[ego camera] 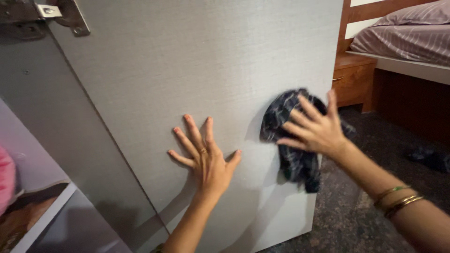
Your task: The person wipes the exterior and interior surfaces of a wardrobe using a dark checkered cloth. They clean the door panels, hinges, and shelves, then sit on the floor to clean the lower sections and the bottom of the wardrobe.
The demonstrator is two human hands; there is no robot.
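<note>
While pressed flat against the grey door panel [197, 70], the dark patterned cloth [293, 140] sits right of frame centre, near the panel's right edge. Right hand [315, 129] holds it there, fingers spread over the bunched fabric, loose end hanging below. Left hand [206, 157] lies lower centre, palm flat on the panel, fingers splayed wide, holding nothing. Metal hinge [61, 14] at upper left; shelf edge [42, 218] at lower left. Bed [408, 40] and wooden nightstand [354, 77] at upper right, dark floor [356, 215] below. Judgement: wiping the door face is under way; a further pass needs steady pressure, panel braced.
</note>
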